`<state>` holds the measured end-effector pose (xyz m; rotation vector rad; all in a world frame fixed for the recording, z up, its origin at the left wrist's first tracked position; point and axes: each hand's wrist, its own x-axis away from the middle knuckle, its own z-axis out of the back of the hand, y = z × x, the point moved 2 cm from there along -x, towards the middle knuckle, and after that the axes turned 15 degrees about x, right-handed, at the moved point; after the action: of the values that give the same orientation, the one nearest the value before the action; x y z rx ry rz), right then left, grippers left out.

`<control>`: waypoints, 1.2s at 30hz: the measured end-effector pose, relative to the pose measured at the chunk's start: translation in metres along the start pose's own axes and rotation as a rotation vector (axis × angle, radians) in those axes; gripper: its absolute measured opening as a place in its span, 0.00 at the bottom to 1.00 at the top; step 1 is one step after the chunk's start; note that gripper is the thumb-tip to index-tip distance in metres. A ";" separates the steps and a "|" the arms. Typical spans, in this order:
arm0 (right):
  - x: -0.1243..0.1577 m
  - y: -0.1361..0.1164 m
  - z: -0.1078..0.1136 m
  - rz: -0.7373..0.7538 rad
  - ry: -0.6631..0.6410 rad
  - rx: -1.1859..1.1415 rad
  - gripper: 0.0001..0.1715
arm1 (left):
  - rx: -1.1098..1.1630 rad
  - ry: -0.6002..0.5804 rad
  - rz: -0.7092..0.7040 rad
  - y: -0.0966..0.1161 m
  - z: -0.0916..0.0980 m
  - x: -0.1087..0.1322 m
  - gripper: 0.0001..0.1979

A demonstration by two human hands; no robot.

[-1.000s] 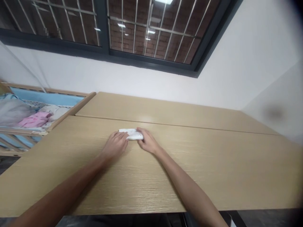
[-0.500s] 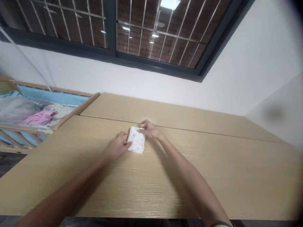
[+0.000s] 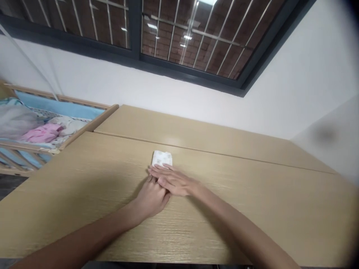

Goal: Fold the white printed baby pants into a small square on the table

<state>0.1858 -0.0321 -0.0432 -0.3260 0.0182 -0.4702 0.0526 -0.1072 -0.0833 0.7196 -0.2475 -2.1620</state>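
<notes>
A small white folded cloth (image 3: 162,157) with a faint printed pattern lies on the wooden tabletop (image 3: 179,228). My right hand (image 3: 175,181) lies flat across its near part, fingers stretched out and pointing left. Just below, my left hand (image 3: 153,196) is closed at the cloth's near edge, with its fingers curled and partly covered by my right hand. The two hands touch. Both hide the near half of the cloth, so the exact grip of the left fingertips is not visible.
At the left stands a wooden crib (image 3: 92,125) with blue lining, holding a pink cloth (image 3: 43,133) and pale bedding. A raised or separate wooden panel (image 3: 213,134) runs along the back, against the white wall (image 3: 196,101). Above is a dark-framed barred window (image 3: 193,41).
My right hand has come from the cloth's far right corner to lie flat over its near part. My left hand has moved from the left side to the near edge and closed.
</notes>
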 end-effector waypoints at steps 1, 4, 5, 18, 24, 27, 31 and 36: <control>0.001 0.002 -0.003 0.004 -0.032 -0.011 0.33 | -0.004 -0.016 -0.007 0.000 -0.002 0.000 0.16; -0.006 0.030 -0.006 -0.039 -0.010 -0.001 0.34 | -0.089 -0.045 0.030 -0.004 -0.005 -0.001 0.22; -0.011 0.044 -0.005 -0.065 0.014 0.016 0.35 | -0.123 -0.050 0.046 -0.006 -0.007 -0.001 0.26; -0.022 0.107 -0.010 -0.475 0.421 -0.069 0.48 | 0.046 0.135 0.319 -0.057 0.024 -0.016 0.16; -0.020 0.090 -0.021 -0.427 0.651 -0.194 0.30 | -0.017 0.082 0.504 -0.086 0.023 -0.016 0.20; -0.025 0.080 -0.023 -0.445 0.626 -0.240 0.21 | 0.073 0.026 0.467 -0.084 0.020 -0.021 0.17; -0.024 0.057 -0.017 -0.649 0.659 -0.210 0.17 | 0.199 -0.038 0.462 -0.075 0.033 -0.033 0.11; -0.016 -0.021 -0.022 -0.654 0.538 -0.418 0.12 | 0.393 -0.162 0.398 -0.042 0.091 0.009 0.11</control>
<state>0.1604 -0.0491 -0.0585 -0.6111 0.5531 -1.2005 -0.0310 -0.0936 -0.0298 0.6432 -0.8461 -1.8049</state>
